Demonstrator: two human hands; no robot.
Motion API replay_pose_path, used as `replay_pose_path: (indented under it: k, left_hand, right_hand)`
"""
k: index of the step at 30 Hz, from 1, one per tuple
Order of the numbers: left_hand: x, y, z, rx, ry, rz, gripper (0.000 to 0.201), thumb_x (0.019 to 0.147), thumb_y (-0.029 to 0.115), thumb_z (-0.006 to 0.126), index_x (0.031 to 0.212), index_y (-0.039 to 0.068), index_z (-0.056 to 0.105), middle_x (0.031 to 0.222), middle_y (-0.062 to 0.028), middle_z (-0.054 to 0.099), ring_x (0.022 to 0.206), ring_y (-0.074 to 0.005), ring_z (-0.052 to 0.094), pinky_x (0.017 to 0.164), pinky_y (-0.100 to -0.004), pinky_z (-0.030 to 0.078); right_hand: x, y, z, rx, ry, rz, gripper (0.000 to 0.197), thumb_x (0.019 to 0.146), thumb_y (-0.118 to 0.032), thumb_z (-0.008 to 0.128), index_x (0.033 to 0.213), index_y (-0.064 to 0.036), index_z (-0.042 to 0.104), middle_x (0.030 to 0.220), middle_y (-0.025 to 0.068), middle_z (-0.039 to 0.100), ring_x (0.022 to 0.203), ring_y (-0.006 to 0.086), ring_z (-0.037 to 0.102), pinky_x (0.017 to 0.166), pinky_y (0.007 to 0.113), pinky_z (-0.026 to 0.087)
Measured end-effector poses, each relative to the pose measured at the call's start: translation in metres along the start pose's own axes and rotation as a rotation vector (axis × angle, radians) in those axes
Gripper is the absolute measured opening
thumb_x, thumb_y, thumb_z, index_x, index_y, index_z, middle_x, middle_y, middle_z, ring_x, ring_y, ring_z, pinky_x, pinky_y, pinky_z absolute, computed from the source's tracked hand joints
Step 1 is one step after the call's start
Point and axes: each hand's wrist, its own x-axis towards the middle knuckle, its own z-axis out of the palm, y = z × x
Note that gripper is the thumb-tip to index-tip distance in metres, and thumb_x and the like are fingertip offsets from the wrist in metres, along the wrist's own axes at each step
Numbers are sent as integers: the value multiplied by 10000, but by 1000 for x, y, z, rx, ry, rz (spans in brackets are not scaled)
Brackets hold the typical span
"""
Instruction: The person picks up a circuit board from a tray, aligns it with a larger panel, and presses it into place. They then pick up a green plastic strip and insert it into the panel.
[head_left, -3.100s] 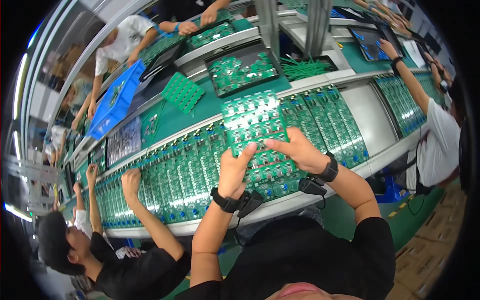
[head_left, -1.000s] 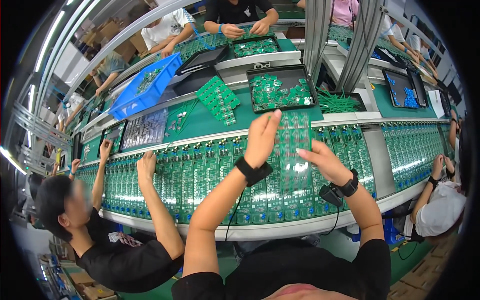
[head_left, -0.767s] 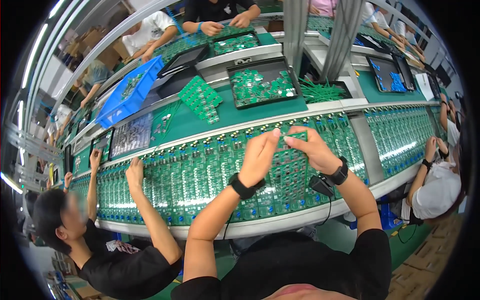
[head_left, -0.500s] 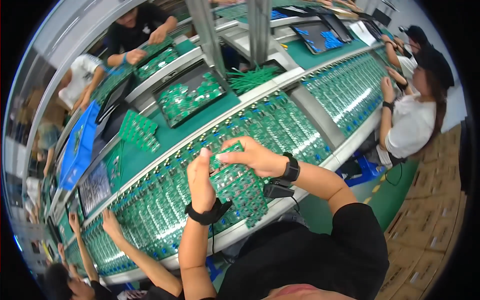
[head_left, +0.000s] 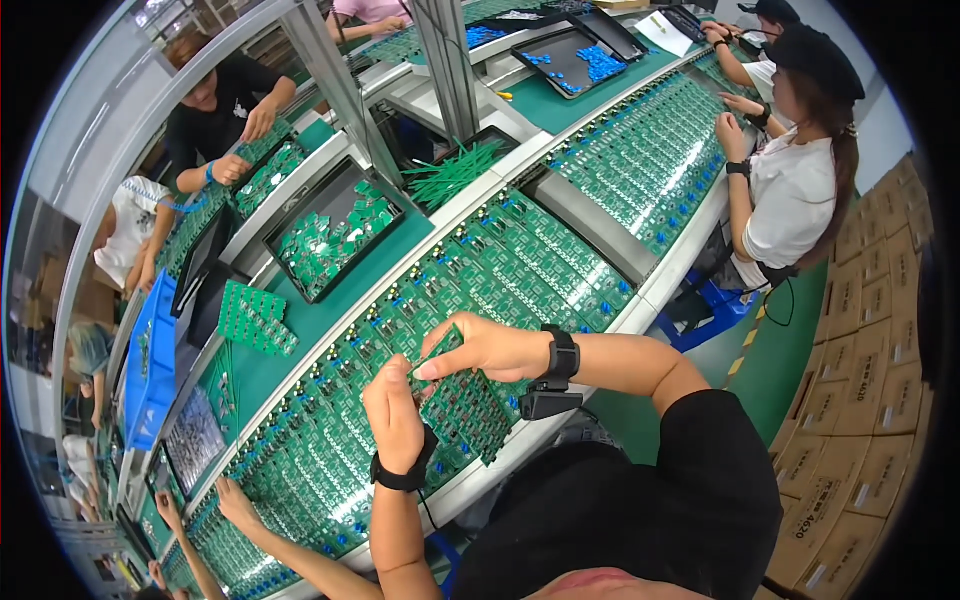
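Observation:
Both hands hold a green circuit board panel (head_left: pixel 468 412), dotted with small dark parts, above the near side of the line. At its upper left end, my left hand (head_left: pixel 396 412) is closed with the thumb up against the edge. Opposite it, my right hand (head_left: pixel 492 350) pinches the upper end, its thumb pointing toward the left thumb. The panel hangs tilted toward me, and my fingers hide part of its upper end. Below and beyond lies a long row of green circuit boards (head_left: pixel 540 250) with blue parts along the near edge.
Across the line are a black tray (head_left: pixel 360 257) of small green boards, a pile of green strips (head_left: pixel 455 175), stacked panels (head_left: pixel 250 318) and a blue bin (head_left: pixel 150 360). A co-worker (head_left: pixel 800 190) sits at right; another person's hand (head_left: pixel 238 505) reaches in at left. Cardboard boxes (head_left: pixel 860 390) stand at right.
The view has shifted, so the surroundings sit further left and higher. The panel has tilted to a steeper angle; both hands still grip it at the upper end.

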Motion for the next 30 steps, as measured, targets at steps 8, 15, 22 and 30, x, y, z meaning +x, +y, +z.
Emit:
replay_pose_path:
  k: [8, 15, 22, 30]
  left_hand:
    - [6, -5, 2, -229, 155, -221, 418, 930, 383, 386, 691, 73, 531, 593, 40, 433, 512, -44, 313, 471, -218, 220]
    - [3, -37, -3, -351, 89, -314, 307, 919, 345, 428, 775, 88, 513, 647, 52, 415, 599, -34, 368, 510, -199, 312]
    - [1, -35, 1, -431, -45, -313, 217, 906, 278, 471, 803, 91, 516, 716, 68, 430, 658, -34, 379, 603, -192, 310]
    - [2, -34, 11, -702, -21, -434, 141, 891, 178, 514, 784, 88, 503, 719, 51, 448, 660, -34, 405, 598, -186, 321]
  right_hand:
    - [1, -5, 11, -3, 77, -78, 228, 788, -159, 684, 923, 0, 592, 831, 37, 606, 783, 88, 548, 718, 246, 425]
    - [-2, -8, 5, -519, 149, -110, 222, 836, -222, 633, 929, -26, 586, 822, 15, 583, 780, 73, 520, 700, 230, 409]
    - [-1, 5, -3, 36, 206, -43, 202, 856, -253, 602, 842, -59, 548, 789, -2, 520, 772, 70, 444, 673, 248, 367]
    - [-8, 6, -12, -438, 224, -170, 285, 889, -321, 543, 812, -48, 515, 733, 7, 461, 704, 84, 414, 612, 266, 369]
